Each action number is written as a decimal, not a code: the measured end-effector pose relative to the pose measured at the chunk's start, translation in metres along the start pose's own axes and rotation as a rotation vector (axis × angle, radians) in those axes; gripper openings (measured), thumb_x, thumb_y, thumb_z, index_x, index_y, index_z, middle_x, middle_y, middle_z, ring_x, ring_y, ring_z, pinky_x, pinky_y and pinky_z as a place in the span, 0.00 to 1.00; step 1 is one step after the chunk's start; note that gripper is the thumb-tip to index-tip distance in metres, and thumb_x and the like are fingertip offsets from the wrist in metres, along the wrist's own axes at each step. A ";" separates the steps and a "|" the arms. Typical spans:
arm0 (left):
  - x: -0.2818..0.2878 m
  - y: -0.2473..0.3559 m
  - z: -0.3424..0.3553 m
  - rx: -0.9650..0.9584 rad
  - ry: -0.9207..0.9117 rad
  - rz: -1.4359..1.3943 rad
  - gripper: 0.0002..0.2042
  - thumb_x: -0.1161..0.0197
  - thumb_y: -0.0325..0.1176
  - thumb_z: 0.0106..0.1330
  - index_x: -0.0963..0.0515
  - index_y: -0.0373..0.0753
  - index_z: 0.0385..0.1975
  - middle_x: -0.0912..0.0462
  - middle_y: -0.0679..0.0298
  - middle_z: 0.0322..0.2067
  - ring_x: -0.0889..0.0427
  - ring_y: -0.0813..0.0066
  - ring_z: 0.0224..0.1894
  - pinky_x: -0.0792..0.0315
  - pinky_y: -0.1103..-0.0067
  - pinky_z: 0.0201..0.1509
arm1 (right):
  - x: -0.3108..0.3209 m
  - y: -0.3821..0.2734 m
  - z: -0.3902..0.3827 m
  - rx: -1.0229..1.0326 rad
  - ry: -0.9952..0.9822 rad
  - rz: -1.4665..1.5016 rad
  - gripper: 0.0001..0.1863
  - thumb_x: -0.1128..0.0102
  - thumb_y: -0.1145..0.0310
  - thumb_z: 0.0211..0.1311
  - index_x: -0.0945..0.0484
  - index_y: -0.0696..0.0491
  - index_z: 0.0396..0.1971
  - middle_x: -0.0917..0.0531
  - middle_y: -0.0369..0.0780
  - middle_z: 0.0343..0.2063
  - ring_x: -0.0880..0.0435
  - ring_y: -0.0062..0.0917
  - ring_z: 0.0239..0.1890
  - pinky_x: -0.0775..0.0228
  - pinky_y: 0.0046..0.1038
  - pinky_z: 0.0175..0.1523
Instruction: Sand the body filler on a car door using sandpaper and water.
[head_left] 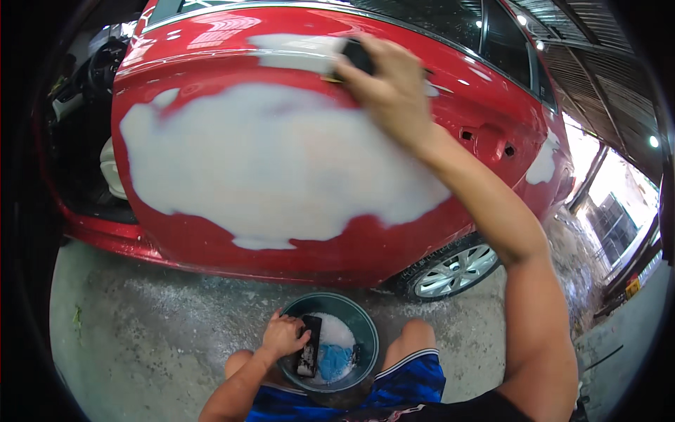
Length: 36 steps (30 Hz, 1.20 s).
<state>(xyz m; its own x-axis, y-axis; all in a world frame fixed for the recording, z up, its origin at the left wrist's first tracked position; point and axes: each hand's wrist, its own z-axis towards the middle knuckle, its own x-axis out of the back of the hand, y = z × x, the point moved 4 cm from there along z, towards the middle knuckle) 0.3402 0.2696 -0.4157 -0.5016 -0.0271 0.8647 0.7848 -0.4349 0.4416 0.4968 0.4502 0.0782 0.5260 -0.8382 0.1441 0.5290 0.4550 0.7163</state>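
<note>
On the red car door (281,260), a large pale grey-white patch (281,155) has irregular edges, with a smaller patch (288,53) above it. My right hand (385,84) grips a black block (355,56) against the upper patch, slightly blurred, with a thin yellowish edge under the block. Low in the view, my left hand (285,334) holds a second, longer black block (309,355) at the left side of a dark green bucket (363,316). Inside the bucket are whitish suds (330,323) and a blue cloth (336,362).
My bent knees (411,337) flank the bucket on the concrete floor (112,316). The car's interior (84,162) shows through an opening at left, a rear wheel (453,271) at lower right. A wall (640,323) and metal roofing (598,49) frame the right side.
</note>
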 end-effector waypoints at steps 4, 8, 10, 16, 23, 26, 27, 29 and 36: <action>0.002 0.000 -0.007 0.001 -0.033 0.021 0.17 0.35 0.50 0.67 0.11 0.42 0.35 0.10 0.55 0.34 0.12 0.55 0.45 0.37 0.53 0.75 | -0.004 0.002 0.015 0.087 -0.077 0.052 0.23 0.27 0.66 0.61 0.15 0.37 0.58 0.21 0.45 0.62 0.20 0.42 0.59 0.27 0.44 0.61; 0.015 0.011 0.002 0.036 -0.054 -0.001 0.17 0.35 0.51 0.67 0.10 0.43 0.36 0.10 0.56 0.35 0.12 0.57 0.46 0.38 0.54 0.76 | 0.073 0.066 -0.069 -0.066 -0.187 -0.020 0.34 0.20 0.77 0.48 0.15 0.40 0.59 0.21 0.47 0.64 0.19 0.44 0.59 0.25 0.45 0.61; 0.008 0.004 -0.003 0.042 -0.034 0.015 0.17 0.35 0.51 0.67 0.10 0.43 0.36 0.10 0.56 0.35 0.12 0.56 0.46 0.37 0.55 0.76 | 0.042 0.038 -0.036 -0.064 -0.122 0.136 0.33 0.20 0.77 0.50 0.15 0.40 0.59 0.21 0.47 0.62 0.19 0.42 0.59 0.26 0.44 0.62; -0.005 -0.006 0.001 0.016 -0.014 -0.006 0.16 0.36 0.50 0.68 0.12 0.43 0.36 0.10 0.56 0.35 0.12 0.55 0.45 0.34 0.55 0.74 | -0.053 -0.049 0.072 0.131 0.026 0.034 0.21 0.33 0.66 0.65 0.15 0.38 0.58 0.20 0.44 0.59 0.20 0.41 0.56 0.26 0.44 0.59; 0.006 0.002 0.002 0.039 0.040 -0.058 0.15 0.35 0.47 0.68 0.12 0.41 0.35 0.11 0.54 0.34 0.12 0.54 0.45 0.34 0.56 0.73 | 0.002 0.002 0.011 0.010 -0.007 0.144 0.29 0.21 0.72 0.52 0.13 0.38 0.56 0.19 0.44 0.61 0.18 0.41 0.59 0.27 0.43 0.63; -0.006 -0.004 0.000 0.011 0.044 -0.066 0.15 0.35 0.47 0.68 0.12 0.41 0.34 0.11 0.54 0.33 0.13 0.54 0.44 0.33 0.56 0.73 | -0.063 -0.068 0.089 0.101 -0.006 0.002 0.18 0.33 0.64 0.65 0.14 0.39 0.55 0.20 0.46 0.61 0.19 0.40 0.57 0.27 0.43 0.60; -0.002 -0.005 -0.001 -0.006 0.077 -0.062 0.15 0.35 0.47 0.68 0.12 0.41 0.34 0.12 0.54 0.32 0.12 0.54 0.43 0.32 0.56 0.72 | -0.072 -0.078 0.103 0.131 0.005 -0.049 0.18 0.35 0.63 0.67 0.15 0.39 0.56 0.21 0.46 0.62 0.19 0.39 0.57 0.27 0.43 0.60; 0.002 -0.006 -0.007 0.013 0.077 -0.063 0.16 0.35 0.48 0.68 0.12 0.41 0.34 0.12 0.55 0.32 0.12 0.54 0.43 0.32 0.56 0.72 | -0.053 -0.050 0.076 0.147 -0.030 0.063 0.24 0.28 0.67 0.61 0.16 0.36 0.59 0.21 0.45 0.63 0.19 0.39 0.58 0.27 0.43 0.61; -0.001 -0.001 0.001 -0.012 0.069 -0.020 0.16 0.36 0.48 0.68 0.13 0.40 0.33 0.11 0.54 0.33 0.12 0.55 0.43 0.31 0.55 0.70 | -0.054 -0.049 0.069 0.093 0.059 -0.018 0.18 0.32 0.66 0.64 0.13 0.40 0.54 0.21 0.43 0.61 0.20 0.37 0.56 0.28 0.40 0.61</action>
<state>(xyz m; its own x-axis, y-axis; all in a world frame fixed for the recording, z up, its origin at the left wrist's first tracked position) 0.3404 0.2707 -0.4163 -0.5412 -0.0804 0.8370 0.7701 -0.4471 0.4550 0.3962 0.4524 0.0822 0.5562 -0.8259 0.0921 0.4762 0.4076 0.7792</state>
